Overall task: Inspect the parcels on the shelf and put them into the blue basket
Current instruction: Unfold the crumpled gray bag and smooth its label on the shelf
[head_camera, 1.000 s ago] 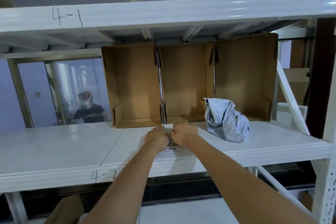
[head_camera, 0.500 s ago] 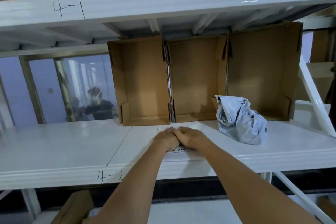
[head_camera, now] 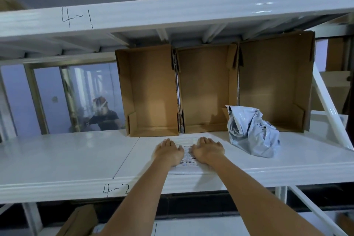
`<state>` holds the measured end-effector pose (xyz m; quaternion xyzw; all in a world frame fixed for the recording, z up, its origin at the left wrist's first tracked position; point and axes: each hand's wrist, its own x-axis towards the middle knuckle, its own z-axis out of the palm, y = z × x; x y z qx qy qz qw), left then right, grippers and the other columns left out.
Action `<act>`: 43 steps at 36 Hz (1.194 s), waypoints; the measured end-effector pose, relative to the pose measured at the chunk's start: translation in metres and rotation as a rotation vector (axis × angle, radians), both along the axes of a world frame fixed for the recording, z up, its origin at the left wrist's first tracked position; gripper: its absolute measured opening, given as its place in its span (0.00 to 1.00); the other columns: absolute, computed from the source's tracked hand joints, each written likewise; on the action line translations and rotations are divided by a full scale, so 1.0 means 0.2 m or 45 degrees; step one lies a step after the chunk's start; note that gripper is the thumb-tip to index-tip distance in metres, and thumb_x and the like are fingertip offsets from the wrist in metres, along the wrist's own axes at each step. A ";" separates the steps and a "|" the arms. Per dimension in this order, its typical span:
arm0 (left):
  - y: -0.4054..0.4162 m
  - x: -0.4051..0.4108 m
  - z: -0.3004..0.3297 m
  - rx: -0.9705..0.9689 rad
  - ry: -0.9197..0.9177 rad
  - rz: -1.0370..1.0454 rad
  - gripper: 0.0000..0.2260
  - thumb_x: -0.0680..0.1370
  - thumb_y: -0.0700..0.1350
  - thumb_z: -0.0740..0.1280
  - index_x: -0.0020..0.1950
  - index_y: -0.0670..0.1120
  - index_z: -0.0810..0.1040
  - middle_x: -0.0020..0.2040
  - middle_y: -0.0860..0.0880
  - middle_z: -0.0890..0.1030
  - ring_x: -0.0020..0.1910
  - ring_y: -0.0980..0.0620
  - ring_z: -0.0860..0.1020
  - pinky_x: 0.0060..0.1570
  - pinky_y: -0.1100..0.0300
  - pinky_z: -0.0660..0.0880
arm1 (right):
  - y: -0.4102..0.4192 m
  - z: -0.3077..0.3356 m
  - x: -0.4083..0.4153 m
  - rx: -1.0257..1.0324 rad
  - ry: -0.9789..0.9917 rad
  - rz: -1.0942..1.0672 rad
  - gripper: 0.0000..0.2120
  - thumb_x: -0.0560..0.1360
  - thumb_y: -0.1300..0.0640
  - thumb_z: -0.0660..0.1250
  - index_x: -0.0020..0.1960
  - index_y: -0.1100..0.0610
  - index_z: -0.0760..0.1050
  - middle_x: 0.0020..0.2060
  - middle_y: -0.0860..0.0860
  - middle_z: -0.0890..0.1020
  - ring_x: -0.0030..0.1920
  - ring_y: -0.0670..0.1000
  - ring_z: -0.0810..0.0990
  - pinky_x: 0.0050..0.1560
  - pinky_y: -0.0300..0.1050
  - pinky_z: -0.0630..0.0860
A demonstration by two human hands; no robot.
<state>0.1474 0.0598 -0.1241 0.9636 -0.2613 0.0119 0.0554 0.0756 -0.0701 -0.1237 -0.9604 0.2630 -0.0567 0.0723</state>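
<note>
A flat white parcel with a barcode label lies on the white shelf marked 4-2, near its front edge. My left hand presses flat on the parcel's left part, fingers straight. My right hand lies flat on its right part, a label strip showing between the two hands. A crumpled grey plastic mailer parcel sits on the shelf to the right of my right hand, apart from it. No blue basket is in view.
Three open brown cardboard boxes stand side by side at the back of the shelf. The upper shelf beam marked 4-1 hangs overhead. Behind the rack at left a person is seen. A cardboard box sits below the shelf.
Both hands, fists together on the flat parcel one second ago, have opened and spread apart to lie flat on it. The camera has moved closer.
</note>
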 end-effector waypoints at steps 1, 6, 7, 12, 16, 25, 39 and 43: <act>0.02 -0.01 0.00 0.018 0.015 -0.030 0.29 0.82 0.55 0.43 0.79 0.40 0.46 0.79 0.44 0.45 0.78 0.49 0.45 0.77 0.52 0.44 | 0.00 0.00 0.00 -0.009 0.003 -0.001 0.32 0.80 0.41 0.43 0.79 0.57 0.50 0.78 0.51 0.57 0.77 0.51 0.54 0.75 0.54 0.52; 0.10 -0.13 0.04 0.056 0.100 -0.174 0.29 0.83 0.56 0.44 0.79 0.41 0.45 0.79 0.44 0.43 0.78 0.48 0.44 0.76 0.51 0.45 | 0.03 0.03 -0.02 -0.141 -0.023 -0.009 0.30 0.81 0.44 0.43 0.79 0.58 0.53 0.78 0.53 0.58 0.78 0.52 0.54 0.76 0.56 0.50; 0.10 -0.16 0.05 0.061 0.113 -0.200 0.29 0.83 0.56 0.44 0.79 0.42 0.45 0.79 0.44 0.43 0.78 0.48 0.44 0.76 0.52 0.45 | 0.03 0.04 -0.03 -0.211 -0.076 -0.005 0.30 0.81 0.45 0.43 0.79 0.59 0.54 0.78 0.54 0.58 0.78 0.52 0.53 0.76 0.56 0.50; 0.16 -0.30 0.06 -0.029 0.138 -0.292 0.26 0.83 0.53 0.45 0.79 0.44 0.47 0.79 0.46 0.47 0.78 0.48 0.47 0.76 0.53 0.48 | 0.11 0.08 -0.09 -0.450 -0.269 0.128 0.27 0.82 0.48 0.46 0.76 0.60 0.61 0.75 0.54 0.64 0.77 0.53 0.58 0.75 0.52 0.55; 0.15 -0.31 0.04 -0.077 0.128 -0.253 0.26 0.82 0.51 0.48 0.79 0.45 0.50 0.79 0.46 0.54 0.77 0.48 0.56 0.75 0.53 0.54 | 0.20 0.03 -0.11 -0.196 -0.122 0.313 0.24 0.82 0.48 0.45 0.72 0.58 0.65 0.71 0.56 0.68 0.70 0.55 0.67 0.68 0.53 0.67; 0.14 -0.31 0.03 0.022 0.108 -0.216 0.28 0.82 0.54 0.48 0.79 0.47 0.45 0.80 0.49 0.46 0.78 0.53 0.46 0.77 0.56 0.46 | 0.21 0.03 -0.23 -0.069 0.087 0.466 0.28 0.83 0.44 0.39 0.80 0.53 0.51 0.79 0.51 0.53 0.78 0.50 0.50 0.77 0.50 0.51; 0.26 -0.30 0.05 0.057 0.122 -0.164 0.25 0.84 0.51 0.41 0.79 0.43 0.43 0.79 0.47 0.43 0.78 0.51 0.44 0.77 0.52 0.43 | 0.09 0.03 -0.37 -0.019 0.136 0.287 0.31 0.82 0.44 0.41 0.80 0.59 0.44 0.79 0.54 0.47 0.79 0.52 0.46 0.77 0.51 0.48; 0.25 -0.31 0.09 0.110 0.122 -0.135 0.26 0.83 0.51 0.44 0.79 0.43 0.46 0.80 0.46 0.47 0.78 0.48 0.49 0.76 0.50 0.47 | 0.10 0.05 -0.37 -0.045 0.149 0.279 0.31 0.81 0.44 0.43 0.79 0.59 0.50 0.79 0.54 0.53 0.78 0.53 0.52 0.76 0.56 0.51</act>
